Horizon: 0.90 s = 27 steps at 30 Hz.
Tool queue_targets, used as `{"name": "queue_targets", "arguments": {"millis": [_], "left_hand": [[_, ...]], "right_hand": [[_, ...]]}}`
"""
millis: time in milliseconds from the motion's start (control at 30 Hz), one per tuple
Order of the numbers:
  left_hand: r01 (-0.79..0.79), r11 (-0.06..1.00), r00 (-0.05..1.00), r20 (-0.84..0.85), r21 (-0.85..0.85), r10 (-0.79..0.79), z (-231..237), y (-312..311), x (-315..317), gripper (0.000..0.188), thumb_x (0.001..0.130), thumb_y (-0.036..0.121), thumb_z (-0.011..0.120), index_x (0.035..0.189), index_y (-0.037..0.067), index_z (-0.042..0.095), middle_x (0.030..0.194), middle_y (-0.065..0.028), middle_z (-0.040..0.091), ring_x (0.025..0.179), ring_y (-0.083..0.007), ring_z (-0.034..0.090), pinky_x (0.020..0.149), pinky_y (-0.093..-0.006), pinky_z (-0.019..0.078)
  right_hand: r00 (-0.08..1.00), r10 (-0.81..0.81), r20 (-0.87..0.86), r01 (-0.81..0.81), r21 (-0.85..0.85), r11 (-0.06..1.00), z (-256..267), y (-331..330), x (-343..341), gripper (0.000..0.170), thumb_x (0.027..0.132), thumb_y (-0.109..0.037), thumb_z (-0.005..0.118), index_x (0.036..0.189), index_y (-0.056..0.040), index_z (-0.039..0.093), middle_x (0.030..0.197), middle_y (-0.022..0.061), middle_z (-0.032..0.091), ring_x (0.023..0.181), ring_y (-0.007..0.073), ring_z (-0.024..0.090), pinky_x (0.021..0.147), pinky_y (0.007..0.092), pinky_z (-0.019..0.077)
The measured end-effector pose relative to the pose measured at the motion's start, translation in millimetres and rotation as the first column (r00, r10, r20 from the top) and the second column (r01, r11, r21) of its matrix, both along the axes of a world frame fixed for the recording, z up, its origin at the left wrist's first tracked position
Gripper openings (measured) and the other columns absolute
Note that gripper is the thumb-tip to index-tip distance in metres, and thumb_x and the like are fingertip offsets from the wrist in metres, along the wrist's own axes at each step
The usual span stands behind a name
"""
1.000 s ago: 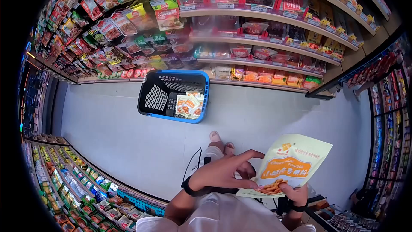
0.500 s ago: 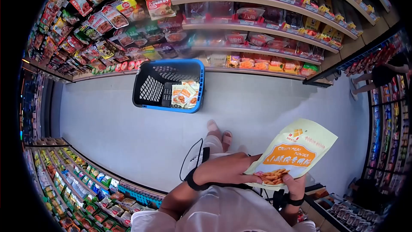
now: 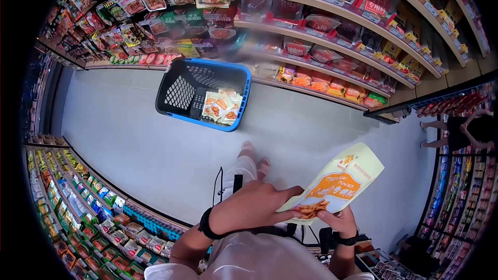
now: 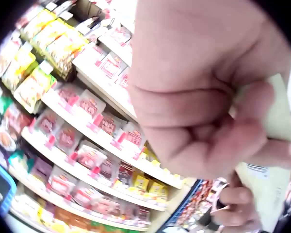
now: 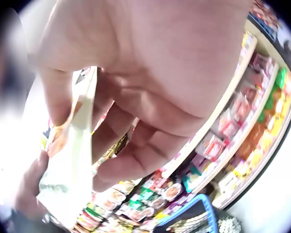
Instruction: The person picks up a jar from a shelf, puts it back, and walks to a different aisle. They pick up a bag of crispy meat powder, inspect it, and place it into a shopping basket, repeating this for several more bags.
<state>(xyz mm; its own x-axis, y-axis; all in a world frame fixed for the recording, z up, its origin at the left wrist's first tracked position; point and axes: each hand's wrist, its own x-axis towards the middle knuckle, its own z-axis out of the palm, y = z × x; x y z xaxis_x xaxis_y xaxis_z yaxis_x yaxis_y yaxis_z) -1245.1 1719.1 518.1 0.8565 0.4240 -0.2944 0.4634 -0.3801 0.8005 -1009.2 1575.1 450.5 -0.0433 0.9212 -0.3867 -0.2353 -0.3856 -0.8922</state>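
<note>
A pale green packet of crispy meat powder [image 3: 337,189], with an orange label and a picture of fried strips, is held tilted in front of the body. My left hand [image 3: 257,206] pinches its lower left edge; in the left wrist view the fingers [image 4: 254,145] curl at the packet [image 4: 271,189]. At the lower right edge my right hand [image 3: 341,222] grips it, thumb on the printed front and fingers behind, as the right wrist view shows with the packet [image 5: 70,165] seen nearly edge-on. Similar packets [image 3: 220,105] lie in a black basket with a blue rim [image 3: 247,91].
The basket stands on the grey floor [image 3: 129,140] beside shelves [image 3: 332,57] of bagged spices. Hanging seasoning pouches [image 3: 140,0] fill the far left. More packed shelves [image 3: 98,218] line the near left side. Another person [image 3: 461,129] stands at the far right.
My left fingers, spread loosely by the packet at first, have closed on its lower left edge. The packet has turned and tilted slightly. The head view has shifted.
</note>
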Motion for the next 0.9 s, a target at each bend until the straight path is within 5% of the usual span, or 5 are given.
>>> {"name": "queue_targets", "arguments": {"millis": [367, 533, 633, 800, 900], "left_hand": [[-0.417, 0.842, 0.865, 0.135, -0.342, 0.483, -123, 57, -30, 0.039, 0.084, 0.028, 0.066, 0.113, 0.003, 0.057, 0.08, -0.0189, 0.066, 0.071, -0.0369, 0.064, 0.065, -0.0421, 0.0508], [-0.594, 0.623, 0.761, -0.103, -0.508, 0.641, -181, 119, -43, 0.038, 0.083, 0.024, 0.067, 0.113, 0.004, 0.057, 0.077, -0.0169, 0.066, 0.065, -0.0323, 0.064, 0.063, -0.0398, 0.0501], [-0.677, 0.581, 0.558, 0.2, -0.451, 0.805, -248, 150, -39, 0.036, 0.083, 0.023, 0.067, 0.113, 0.004, 0.057, 0.074, -0.0167, 0.065, 0.062, -0.0306, 0.063, 0.061, -0.0385, 0.0498], [-0.906, 0.298, 0.355, -0.155, -0.301, 0.922, -329, 219, -24, 0.051, 0.087, 0.046, 0.058, 0.099, -0.004, 0.054, 0.076, -0.0225, 0.064, 0.07, -0.0389, 0.065, 0.063, -0.0457, 0.0509], [-0.938, 0.297, 0.321, -0.121, -0.178, 0.939, -402, 257, -11, 0.046, 0.088, 0.04, 0.058, 0.099, -0.005, 0.053, 0.075, -0.0237, 0.064, 0.072, -0.0402, 0.065, 0.063, -0.0477, 0.0508]], "right_hand": [[0.95, 0.311, -0.031, -0.308, -0.259, 0.915, -99, 150, -15, 0.024, 0.095, -0.01, 0.056, 0.116, 0.0011, 0.056, 0.114, 0.0072, 0.063, 0.099, 0.0117, 0.06, 0.088, 0.0293, 0.0496], [0.893, 0.446, -0.058, -0.41, -0.513, 0.754, -171, 236, -27, 0.026, 0.097, -0.016, 0.049, 0.119, -0.0012, 0.05, 0.103, 0.0073, 0.061, 0.099, 0.0163, 0.061, 0.086, 0.0319, 0.0521], [0.904, 0.42, -0.08, -0.392, -0.548, 0.739, -192, 296, -46, 0.028, 0.096, -0.016, 0.05, 0.119, -0.0015, 0.05, 0.107, 0.0082, 0.059, 0.102, 0.0167, 0.06, 0.088, 0.0329, 0.0511], [0.877, 0.465, -0.117, -0.429, -0.625, 0.652, -294, 385, -37, 0.035, 0.092, -0.016, 0.048, 0.122, 0.0021, 0.047, 0.111, 0.0131, 0.058, 0.103, 0.0218, 0.06, 0.086, 0.0358, 0.0523], [0.731, 0.657, 0.188, -0.41, -0.649, 0.641, -342, 449, -26, 0.033, 0.091, -0.017, 0.047, 0.119, -0.0004, 0.048, 0.108, 0.0127, 0.058, 0.097, 0.021, 0.06, 0.082, 0.0349, 0.052]]}}
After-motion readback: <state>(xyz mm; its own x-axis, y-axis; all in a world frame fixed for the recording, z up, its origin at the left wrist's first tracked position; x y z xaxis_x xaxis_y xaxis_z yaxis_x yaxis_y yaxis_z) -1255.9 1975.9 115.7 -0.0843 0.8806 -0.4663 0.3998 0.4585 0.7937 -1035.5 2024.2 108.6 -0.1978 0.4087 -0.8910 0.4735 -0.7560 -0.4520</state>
